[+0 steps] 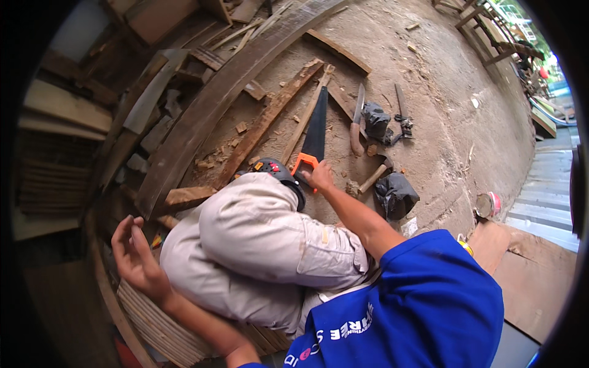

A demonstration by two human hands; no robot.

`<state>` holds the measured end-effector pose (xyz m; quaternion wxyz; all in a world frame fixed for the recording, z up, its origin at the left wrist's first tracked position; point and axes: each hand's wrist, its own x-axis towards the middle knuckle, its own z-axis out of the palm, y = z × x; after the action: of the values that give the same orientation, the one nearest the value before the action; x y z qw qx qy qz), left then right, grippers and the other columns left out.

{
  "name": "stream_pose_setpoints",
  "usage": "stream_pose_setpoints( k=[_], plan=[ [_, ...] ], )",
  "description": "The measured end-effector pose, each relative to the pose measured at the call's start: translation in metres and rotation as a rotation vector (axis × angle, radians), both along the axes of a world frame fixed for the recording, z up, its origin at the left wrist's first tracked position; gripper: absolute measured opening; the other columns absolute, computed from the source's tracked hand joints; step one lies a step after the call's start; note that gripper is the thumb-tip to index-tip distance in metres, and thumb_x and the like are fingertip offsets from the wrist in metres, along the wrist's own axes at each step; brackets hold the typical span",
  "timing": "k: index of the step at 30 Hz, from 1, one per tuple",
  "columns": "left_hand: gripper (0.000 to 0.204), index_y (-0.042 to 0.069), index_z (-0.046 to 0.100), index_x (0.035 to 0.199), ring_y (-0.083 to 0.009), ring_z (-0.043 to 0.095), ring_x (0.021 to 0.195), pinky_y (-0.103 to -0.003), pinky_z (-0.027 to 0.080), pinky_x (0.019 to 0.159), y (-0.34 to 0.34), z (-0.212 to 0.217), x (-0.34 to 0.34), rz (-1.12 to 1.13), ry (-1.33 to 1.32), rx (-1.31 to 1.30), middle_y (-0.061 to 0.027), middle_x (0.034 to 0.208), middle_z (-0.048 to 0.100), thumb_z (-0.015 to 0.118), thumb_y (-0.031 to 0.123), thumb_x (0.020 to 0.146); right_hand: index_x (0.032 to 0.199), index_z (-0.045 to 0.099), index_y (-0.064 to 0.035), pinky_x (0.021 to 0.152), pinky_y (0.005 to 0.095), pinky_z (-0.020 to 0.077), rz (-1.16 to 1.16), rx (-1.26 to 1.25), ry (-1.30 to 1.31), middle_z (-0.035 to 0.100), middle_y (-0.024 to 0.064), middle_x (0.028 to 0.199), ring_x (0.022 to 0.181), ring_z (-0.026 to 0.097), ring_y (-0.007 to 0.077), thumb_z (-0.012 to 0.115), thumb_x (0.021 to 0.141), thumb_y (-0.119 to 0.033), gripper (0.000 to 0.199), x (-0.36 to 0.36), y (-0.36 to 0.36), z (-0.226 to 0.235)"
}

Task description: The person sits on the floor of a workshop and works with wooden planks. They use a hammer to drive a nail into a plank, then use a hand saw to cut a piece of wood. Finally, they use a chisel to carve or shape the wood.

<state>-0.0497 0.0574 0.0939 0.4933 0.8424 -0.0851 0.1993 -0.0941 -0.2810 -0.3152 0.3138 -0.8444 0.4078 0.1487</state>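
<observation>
A hand saw (317,122) with a dark blade and an orange handle lies on the dirt floor, its blade pointing away from me. My right hand (321,176) is at the saw's handle, fingers closed about its near end. On the left, my left hand (140,260) is raised beside my knee, fingers loosely bent and apart, holding nothing. My dark shoe (279,174) is just left of the saw handle. Right of the saw lie a wooden-handled knife (357,126) and a wooden-handled tool (373,178), its head partly hidden.
Black plastic bundles (397,195) and another long, narrow blade (400,101) lie to the right. A long curved plank (215,107) and a wood strip (270,119) cross the left side. Stacked boards (61,110) stand far left; a tin can (488,205) is at right.
</observation>
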Motion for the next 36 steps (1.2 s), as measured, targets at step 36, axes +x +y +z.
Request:
stream_pose_setpoints(
  k=[36],
  plan=[
    [0.028, 0.001, 0.068, 0.116, -0.0193, 0.069, 0.095, -0.032, 0.052, 0.088, -0.046, 0.007, -0.008, -0.339, 0.063, 0.167, -0.0097, 0.1, 0.073, 0.072, 0.017, 0.092, 0.098, 0.075, -0.0043, 0.085, 0.0494, 0.0546, -0.157, -0.155, -0.152, 0.073, 0.0235, 0.097, 0.098, 0.071, 0.0411, 0.07, 0.087, -0.052, 0.049, -0.118, -0.129, 0.008]
  ],
)
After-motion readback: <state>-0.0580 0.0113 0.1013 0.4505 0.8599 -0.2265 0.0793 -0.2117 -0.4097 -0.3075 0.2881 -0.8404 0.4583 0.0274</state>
